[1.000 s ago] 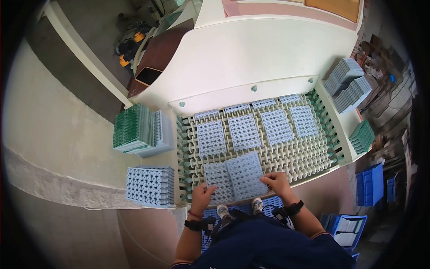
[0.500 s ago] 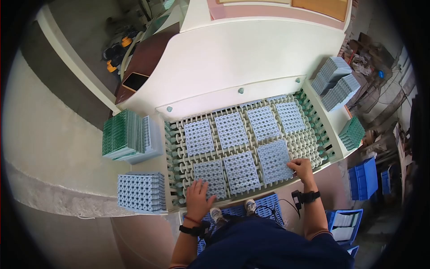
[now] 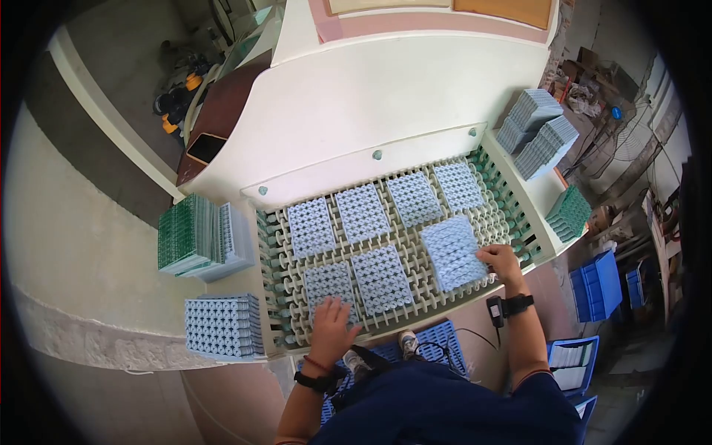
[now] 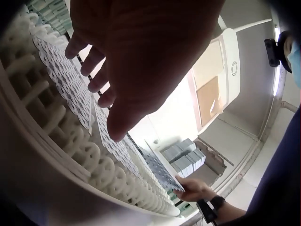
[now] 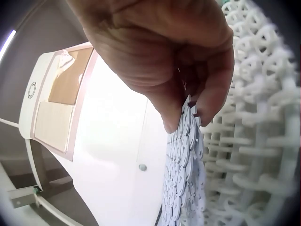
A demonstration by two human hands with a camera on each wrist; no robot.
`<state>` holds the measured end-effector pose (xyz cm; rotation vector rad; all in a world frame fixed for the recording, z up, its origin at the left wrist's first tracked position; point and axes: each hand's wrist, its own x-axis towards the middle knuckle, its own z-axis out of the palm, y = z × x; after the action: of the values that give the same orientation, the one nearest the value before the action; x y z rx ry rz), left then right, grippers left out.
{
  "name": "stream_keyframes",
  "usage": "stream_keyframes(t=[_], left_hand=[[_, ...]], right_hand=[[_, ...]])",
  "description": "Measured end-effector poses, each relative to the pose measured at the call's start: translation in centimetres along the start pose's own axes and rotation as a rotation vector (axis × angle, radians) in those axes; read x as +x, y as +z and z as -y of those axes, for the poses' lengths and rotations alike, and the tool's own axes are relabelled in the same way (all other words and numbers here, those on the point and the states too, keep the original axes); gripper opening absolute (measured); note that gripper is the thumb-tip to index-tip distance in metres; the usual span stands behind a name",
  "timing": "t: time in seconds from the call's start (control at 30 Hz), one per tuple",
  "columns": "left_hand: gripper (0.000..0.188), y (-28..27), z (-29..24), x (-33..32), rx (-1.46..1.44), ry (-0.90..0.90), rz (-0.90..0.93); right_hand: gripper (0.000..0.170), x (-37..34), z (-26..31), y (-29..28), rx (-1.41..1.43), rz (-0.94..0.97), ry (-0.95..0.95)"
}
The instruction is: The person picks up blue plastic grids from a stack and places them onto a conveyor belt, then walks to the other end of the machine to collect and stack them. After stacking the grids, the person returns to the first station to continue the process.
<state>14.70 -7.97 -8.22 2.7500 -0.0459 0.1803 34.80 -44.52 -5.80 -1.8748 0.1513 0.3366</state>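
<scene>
At the conveyor's front right, my right hand (image 3: 504,265) pinches the right edge of a pale blue perforated panel (image 3: 454,252) between thumb and fingers. In the right wrist view this panel (image 5: 181,174) is tilted up from the white wheels, its edge looking layered. My left hand (image 3: 332,330) is over the front-left panel (image 3: 328,282), fingers straight and slightly spread, overlapping its lower part. Between them a similar panel (image 3: 381,279) lies flat on the wheeled conveyor (image 3: 419,285). Several more panels (image 3: 362,213) lie in a row behind.
Left of the conveyor stand a stack of green and pale panels (image 3: 194,236) and a pale blue stack (image 3: 222,326). Pale stacks (image 3: 545,144) and a small green stack (image 3: 569,213) sit on the right ledge. Blue crates (image 3: 597,285) stand below right.
A second panel has come to lie flat in the front row. My right hand has moved right and lifts the third panel. The left hand has gone from pinching to straight fingers.
</scene>
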Motion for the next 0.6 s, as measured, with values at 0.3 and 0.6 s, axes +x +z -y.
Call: stream_keyframes(t=[0.3,0.6], left_hand=[[0.056,2.7,-2.5,2.1,0.080,0.226,0.168],[0.056,3.0,-2.0,3.8,0.107,0.237,0.183]], right_hand=[[0.023,1.5,-0.6,0.7,-0.067,0.002,-0.036],[0.022,4.0,-0.3,-4.6,-0.087,-0.047,-0.032]])
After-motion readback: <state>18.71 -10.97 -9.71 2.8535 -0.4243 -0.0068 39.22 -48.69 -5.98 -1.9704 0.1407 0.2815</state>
